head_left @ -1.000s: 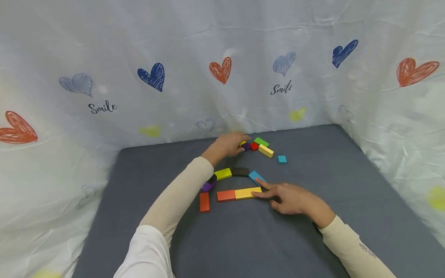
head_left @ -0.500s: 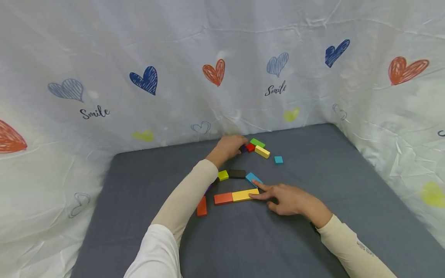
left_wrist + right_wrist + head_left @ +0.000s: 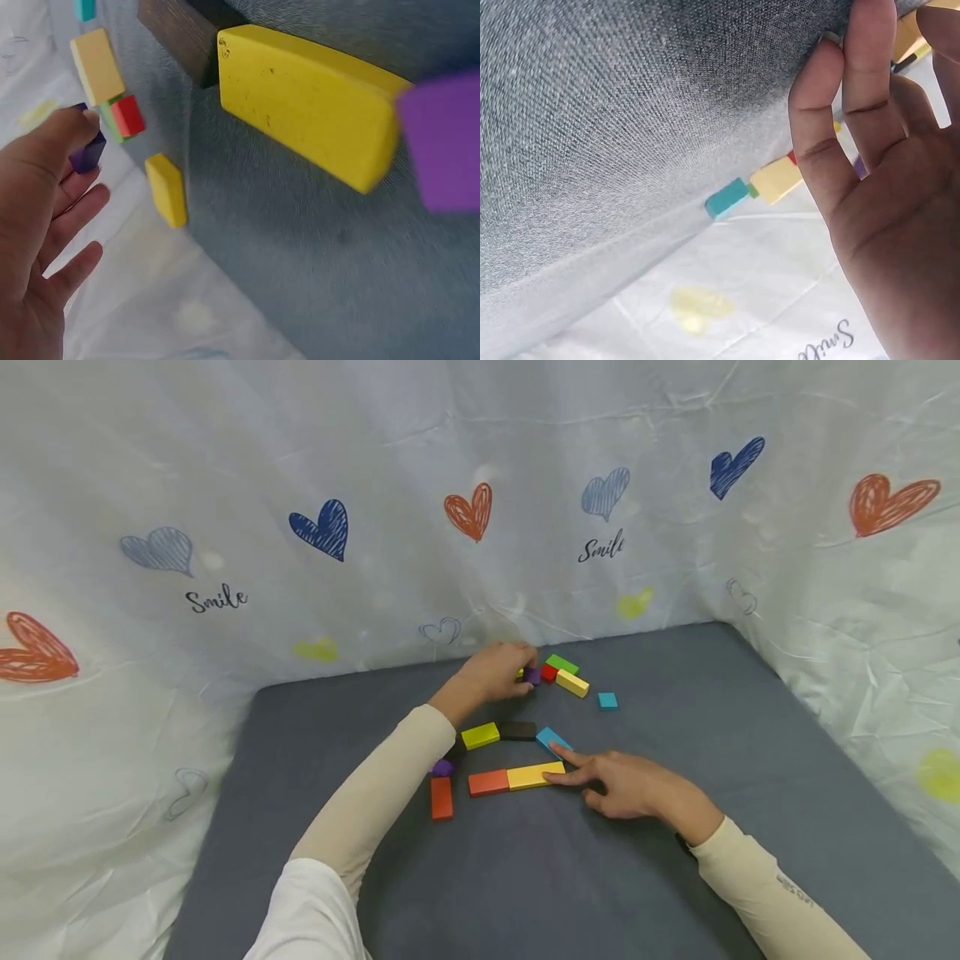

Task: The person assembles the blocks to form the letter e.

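A person works at a grey tabletop (image 3: pixel 645 877), the left hand (image 3: pixel 497 673) pinching a dark purple block (image 3: pixel 90 154) between thumb and fingers, its other fingers spread loose. Half a second ago that hand covered most of the piece; now it shows in the grip, though whether it is off the cloth I cannot tell. Taking the orange-yellow block (image 3: pixel 536 775) as the clock's centre, the purple piece sits well off at 12 o'clock. A red block (image 3: pixel 549 674) lies just beside it at its 3, and a green one (image 3: pixel 562 665) at its 2.

The right hand (image 3: pixel 622 787) has not shifted: two fingers spread, one touching the orange-yellow block, the other the blue block (image 3: pixel 552 740) near 1 o'clock. The black block (image 3: pixel 517 731) at 11 and the orange-red block (image 3: pixel 488 782) at 9 also stay put, suggesting that a piece is being picked out while the layout is steadied.
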### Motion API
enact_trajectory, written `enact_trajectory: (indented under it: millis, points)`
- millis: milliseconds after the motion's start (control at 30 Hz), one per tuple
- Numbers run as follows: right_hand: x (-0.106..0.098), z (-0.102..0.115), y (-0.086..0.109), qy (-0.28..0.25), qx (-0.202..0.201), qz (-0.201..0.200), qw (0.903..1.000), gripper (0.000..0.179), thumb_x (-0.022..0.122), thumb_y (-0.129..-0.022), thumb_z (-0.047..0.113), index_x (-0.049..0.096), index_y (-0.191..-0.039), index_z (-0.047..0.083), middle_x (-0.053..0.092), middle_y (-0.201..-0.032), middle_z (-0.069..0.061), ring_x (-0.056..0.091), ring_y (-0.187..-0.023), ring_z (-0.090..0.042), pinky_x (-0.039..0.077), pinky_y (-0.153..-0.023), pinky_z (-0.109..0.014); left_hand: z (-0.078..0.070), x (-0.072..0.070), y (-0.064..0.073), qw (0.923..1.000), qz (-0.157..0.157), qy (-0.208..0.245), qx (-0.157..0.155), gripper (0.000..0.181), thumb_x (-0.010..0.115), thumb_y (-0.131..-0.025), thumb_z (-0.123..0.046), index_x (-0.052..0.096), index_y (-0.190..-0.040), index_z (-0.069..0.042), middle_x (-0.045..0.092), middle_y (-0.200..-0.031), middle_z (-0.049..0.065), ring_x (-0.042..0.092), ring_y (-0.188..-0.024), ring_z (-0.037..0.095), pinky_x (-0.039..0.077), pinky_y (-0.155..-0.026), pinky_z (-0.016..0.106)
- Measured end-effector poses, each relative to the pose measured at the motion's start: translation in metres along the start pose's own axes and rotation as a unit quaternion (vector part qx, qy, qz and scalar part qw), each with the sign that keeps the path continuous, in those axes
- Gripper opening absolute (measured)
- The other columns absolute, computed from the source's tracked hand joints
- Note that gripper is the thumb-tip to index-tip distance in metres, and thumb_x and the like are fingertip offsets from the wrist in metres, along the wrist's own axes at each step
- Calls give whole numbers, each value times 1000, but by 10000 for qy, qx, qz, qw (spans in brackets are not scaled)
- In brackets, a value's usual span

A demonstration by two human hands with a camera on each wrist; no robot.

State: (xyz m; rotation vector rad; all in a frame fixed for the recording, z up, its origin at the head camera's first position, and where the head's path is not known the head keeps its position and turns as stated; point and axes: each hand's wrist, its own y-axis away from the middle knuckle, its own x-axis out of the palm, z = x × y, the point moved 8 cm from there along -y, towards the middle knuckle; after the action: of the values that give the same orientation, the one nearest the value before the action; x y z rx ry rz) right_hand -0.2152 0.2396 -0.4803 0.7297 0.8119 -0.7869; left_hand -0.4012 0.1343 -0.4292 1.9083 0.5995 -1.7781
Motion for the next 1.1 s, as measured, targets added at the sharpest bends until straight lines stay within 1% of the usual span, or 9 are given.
enact_trajectory:
  millis: [133,233,300,467,633,733,867,1000,1100]
  points:
    - [-1,-1,0,71,20,38,10000,63,64,-101,12,52,-154,46,27,-173,10,32,-46,-8,33,-52,-26,-2,-11,24,9998,-71,-59,171,35,75,-99,-38,68,-127,-18,68,-120,-2,63,-102,14,48,-107,40]
    - [-2,-3,1,113,67,68,9999,63,63,-102,12,52,-154,46,28,-173,9,33,-48,-9,34,-53,-26,-4,-17,49,9995,-146,-106,278,36,74,-99,-38,71,-130,-20,69,-122,-3,65,-108,13,45,-113,44]
    - [-3,-3,2,108,77,74,9999,63,62,-102,11,53,-154,45,28,-173,8,32,-48,-9,34,-54,-27,-4,-19,67,9994,-185,-63,276,36,74,-99,-38,73,-130,-21,69,-122,-4,65,-109,13,43,-115,49]
    - [-4,-5,2,78,91,69,9999,62,62,-102,10,52,-155,43,27,-173,6,30,-48,-9,34,-53,-27,0,-16,115,9993,-262,268,83,34,75,-97,-39,75,-127,-24,67,-118,-7,65,-103,11,44,-112,51]
    - [-5,-6,3,136,111,64,9998,63,61,-102,11,52,-155,43,26,-173,6,32,-51,-9,33,-55,-27,3,-4,155,9970,-394,664,-37,34,76,-95,-40,76,-125,-23,68,-117,-7,65,-96,12,45,-109,50]
    - [-6,-6,3,157,113,54,9998,63,61,-102,10,52,-155,43,27,-174,5,34,-55,-9,33,-55,-27,1,5,174,9962,-490,711,-82,34,76,-94,-41,75,-123,-23,69,-118,-6,66,-98,12,44,-111,53]
    - [-5,-2,2,163,74,65,9998,63,62,-102,10,52,-154,44,27,-174,5,35,-57,-9,32,-55,-27,-4,14,192,9964,-635,557,-122,33,76,-93,-42,76,-121,-24,71,-116,-7,66,-100,11,42,-113,56]
    - [-2,1,-1,175,52,98,9998,63,62,-102,11,52,-154,45,27,-174,5,39,-60,-9,33,-56,-27,-11,20,205,9961,-786,367,-153,33,79,-92,-42,77,-119,-24,72,-114,-7,66,-101,12,39,-114,56]
    - [0,3,-4,207,97,126,9997,63,62,-102,13,51,-154,46,26,-174,8,44,-65,-10,34,-57,-27,-14,24,212,9963,-797,258,-214,32,79,-91,-44,77,-117,-25,71,-115,-7,65,-104,12,34,-115,58]
